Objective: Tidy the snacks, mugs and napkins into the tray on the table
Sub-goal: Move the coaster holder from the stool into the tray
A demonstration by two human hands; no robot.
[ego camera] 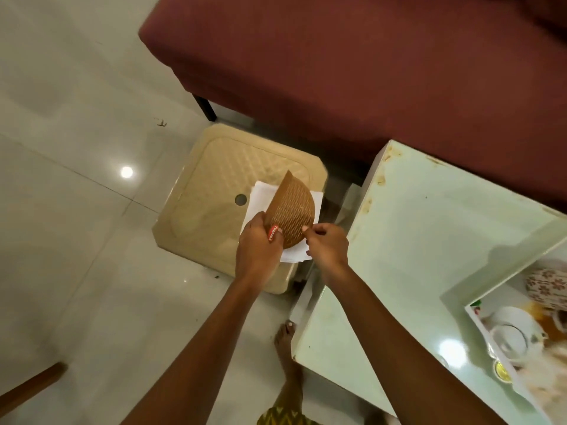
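A brown half-round napkin holder (293, 207) with a woven pattern and a red label stands on white napkins (260, 197) on a beige plastic stool (208, 185). My left hand (257, 250) grips the holder's lower left edge. My right hand (328, 246) pinches its lower right corner, over the napkins' edge. The white tray (481, 326) sits on the pale green table (429, 228) at the far right. In it lie a white mug (509, 329), a floral-patterned mug (546, 283) and a gold-wrapped snack (501, 371).
A maroon sofa (337, 72) with a dark leg runs along the back, close behind the stool and table. White tiled floor (76, 225) spreads to the left. My bare foot (287, 335) stands by the table's near corner. A wooden piece (30, 384) shows at lower left.
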